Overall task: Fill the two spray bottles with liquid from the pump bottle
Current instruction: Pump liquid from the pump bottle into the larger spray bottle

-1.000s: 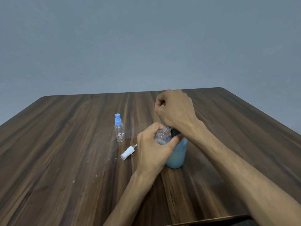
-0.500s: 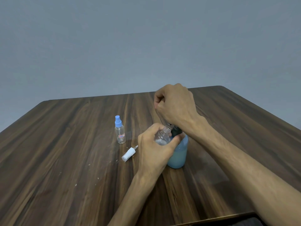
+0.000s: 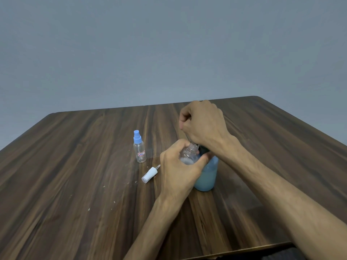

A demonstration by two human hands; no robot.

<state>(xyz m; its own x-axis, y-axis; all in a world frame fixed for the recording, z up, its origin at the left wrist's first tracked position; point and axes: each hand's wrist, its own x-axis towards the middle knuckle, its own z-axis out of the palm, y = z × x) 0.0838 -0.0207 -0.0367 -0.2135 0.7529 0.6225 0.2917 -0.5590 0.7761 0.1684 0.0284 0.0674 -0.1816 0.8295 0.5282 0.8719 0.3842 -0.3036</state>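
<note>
My left hand (image 3: 178,166) grips a small clear spray bottle (image 3: 189,153) with its top off, tilted against the pump bottle. Some pale liquid shows inside it. The pump bottle (image 3: 206,177), filled with light blue liquid, stands on the table just right of that hand. My right hand (image 3: 202,124) is curled over the pump bottle's dark head, which is mostly hidden beneath it. A second clear spray bottle (image 3: 139,147) with a blue top stands upright to the left. A white spray cap (image 3: 149,175) with its short tube lies on the table between them.
Everything sits on a dark wooden table (image 3: 75,175). Small pale specks dot the wood near the white cap. A plain grey wall rises behind the far edge. The near edge runs under my forearms.
My right hand has risen slightly over the pump head, and the view has shifted a little. The left hand keeps the open bottle at the pump's spout.
</note>
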